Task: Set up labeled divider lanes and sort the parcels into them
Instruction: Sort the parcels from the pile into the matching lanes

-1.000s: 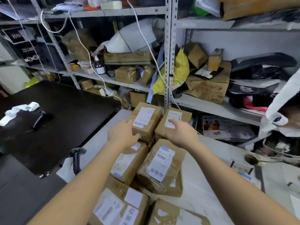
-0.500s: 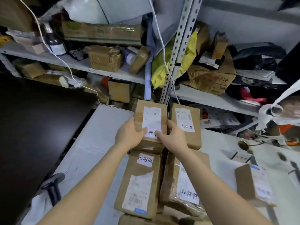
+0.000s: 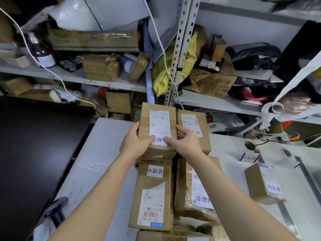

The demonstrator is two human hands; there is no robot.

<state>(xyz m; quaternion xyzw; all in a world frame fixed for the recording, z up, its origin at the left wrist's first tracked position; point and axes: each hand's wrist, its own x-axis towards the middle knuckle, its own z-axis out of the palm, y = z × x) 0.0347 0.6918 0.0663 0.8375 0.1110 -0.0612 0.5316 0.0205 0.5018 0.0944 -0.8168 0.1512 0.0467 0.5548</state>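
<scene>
Midway, both hands, left and right, clamp a labelled brown cardboard parcel atop the far stack on the pale bench, several rows formed, one stray box unsorted.

Your left hand and right hand are bare: no gloves, rings or watch. Both forearms are uncovered, with no sleeves visible.
</scene>
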